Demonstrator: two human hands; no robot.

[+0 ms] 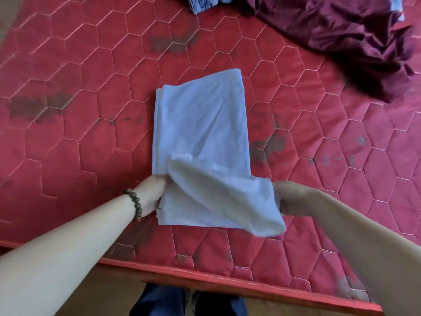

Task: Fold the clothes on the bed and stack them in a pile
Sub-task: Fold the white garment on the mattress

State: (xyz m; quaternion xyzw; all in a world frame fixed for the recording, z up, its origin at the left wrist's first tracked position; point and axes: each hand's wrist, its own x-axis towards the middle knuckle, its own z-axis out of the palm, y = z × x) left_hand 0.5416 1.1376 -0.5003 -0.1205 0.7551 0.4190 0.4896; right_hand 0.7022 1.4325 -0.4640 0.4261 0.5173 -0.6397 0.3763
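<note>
Down at the near end of a pale white cloth [200,124], both hands are clenched on its fabric: the left hand [151,193] pinches the near left corner with its fingers tucked under the folded layers, and the right hand [293,197] grips the near right edge, its outline a little blurred. Between them the thin, soft cloth is lifted and turned back on itself in a loose, creased flap, while the rest lies flat as a long, roughly rectangular folded panel running away from the person. A bracelet [134,206] of dark round beads circles the left wrist, and both bare forearms reach forward over the bed's edge. The cloth rests mid-bed on a red quilted mattress [79,110] stitched in hexagons and marked with dark smudges. Farther off, top right, lies a crumpled maroon garment [346,42] with a satiny sheen, and just beside it a blue striped piece [202,3].
</note>
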